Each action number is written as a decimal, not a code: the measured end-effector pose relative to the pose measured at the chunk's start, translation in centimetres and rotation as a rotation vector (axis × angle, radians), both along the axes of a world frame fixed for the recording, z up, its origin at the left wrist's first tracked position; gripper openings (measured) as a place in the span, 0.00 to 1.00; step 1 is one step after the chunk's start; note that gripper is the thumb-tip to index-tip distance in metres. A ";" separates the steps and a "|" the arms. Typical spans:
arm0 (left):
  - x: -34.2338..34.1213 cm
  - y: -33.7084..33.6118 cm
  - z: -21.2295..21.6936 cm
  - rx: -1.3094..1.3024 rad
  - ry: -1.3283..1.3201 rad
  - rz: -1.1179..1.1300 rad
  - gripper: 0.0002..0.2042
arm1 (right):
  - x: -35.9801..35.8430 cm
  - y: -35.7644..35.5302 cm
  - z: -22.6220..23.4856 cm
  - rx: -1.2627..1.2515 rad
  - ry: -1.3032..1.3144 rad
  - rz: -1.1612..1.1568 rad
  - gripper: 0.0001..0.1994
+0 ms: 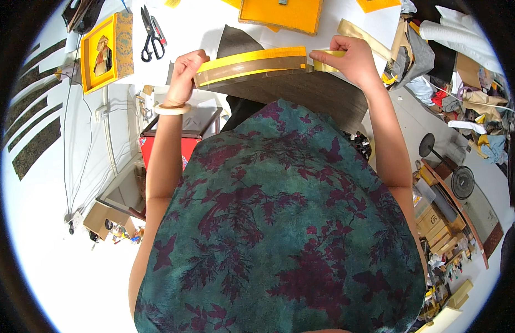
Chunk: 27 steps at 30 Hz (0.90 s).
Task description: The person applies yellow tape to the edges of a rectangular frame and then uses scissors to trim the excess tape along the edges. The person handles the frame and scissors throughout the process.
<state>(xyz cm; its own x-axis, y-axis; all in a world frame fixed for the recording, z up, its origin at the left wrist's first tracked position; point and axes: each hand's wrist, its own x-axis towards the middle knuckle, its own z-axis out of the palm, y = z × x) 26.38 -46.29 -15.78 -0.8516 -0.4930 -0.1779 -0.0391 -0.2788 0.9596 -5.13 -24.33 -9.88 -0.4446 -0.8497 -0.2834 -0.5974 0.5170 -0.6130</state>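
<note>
My left hand (pixel 186 75), with a pale bangle (pixel 172 109) at its wrist, pinches the left end of a long strip (pixel 252 71). The strip has yellow edges and a shiny brown band along its middle, and it spans above the dark brown sheet (pixel 290 91) at the table's near edge. Near the strip's right end, my right hand (pixel 352 60) is closed on a pale yellow piece (pixel 325 62) that looks like a roll of tape. Whether this piece joins the strip, I cannot tell.
Black scissors (pixel 152 41) and a red cutter (pixel 159 30) lie on the white table at the left. Beside them is a yellow frame (pixel 103 53) with a figure picture. A yellow-orange tray (pixel 280 14) sits at the back. Cloth and wrapping (pixel 415 53) pile up at the right.
</note>
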 end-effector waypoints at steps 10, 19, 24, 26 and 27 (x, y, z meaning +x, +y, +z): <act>-8.9 0.7 8.3 -0.812 -0.337 -0.666 0.16 | 0.5 -0.7 0.0 -0.049 0.048 0.094 0.27; -11.2 4.4 6.5 -0.912 -0.351 -0.514 0.20 | 0.2 -0.9 -0.6 -0.107 -0.168 0.079 0.23; -6.0 3.5 10.2 -0.749 -0.370 -0.457 0.15 | 1.1 -5.7 -4.0 -0.315 -0.423 0.034 0.16; -2.3 3.0 11.6 -0.606 -0.441 -0.392 0.13 | 2.2 -10.2 -6.7 -0.348 -0.365 0.106 0.13; -0.5 2.5 12.6 -0.526 -0.447 -0.359 0.12 | 3.9 -12.5 -7.5 -0.380 -0.413 0.161 0.12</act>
